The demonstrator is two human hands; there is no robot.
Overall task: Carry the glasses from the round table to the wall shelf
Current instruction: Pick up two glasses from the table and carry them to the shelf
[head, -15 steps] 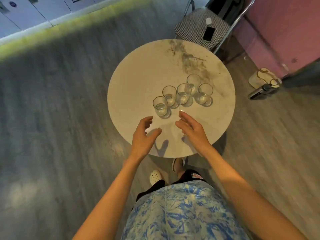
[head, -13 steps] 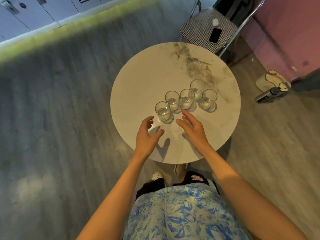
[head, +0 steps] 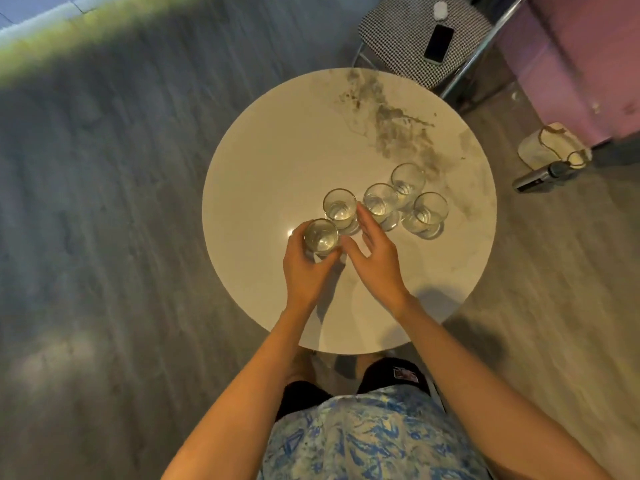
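Several clear glasses stand in a loose row on the round marble table (head: pixel 277 150). My left hand (head: pixel 304 271) is wrapped around the nearest glass (head: pixel 321 237) at the left end of the row. My right hand (head: pixel 375 254) is open, its fingers stretched between the second glass (head: pixel 340 207) and the third glass (head: pixel 380 202), touching or nearly touching them. Two more glasses (head: pixel 408 180) (head: pixel 429 211) stand further right. The wall shelf is not in view.
A checked chair (head: pixel 408 32) with a phone (head: pixel 439 43) on its seat stands just behind the table. A pink cabinet (head: pixel 588 64) is at the right, with a pale bag (head: pixel 550 143) and a dark bottle (head: pixel 536 178) on the grey floor.
Both hands moved forward over the table. My left hand closed around the nearest glass, and my right hand reached in between the second and third glasses. The camera moved closer.
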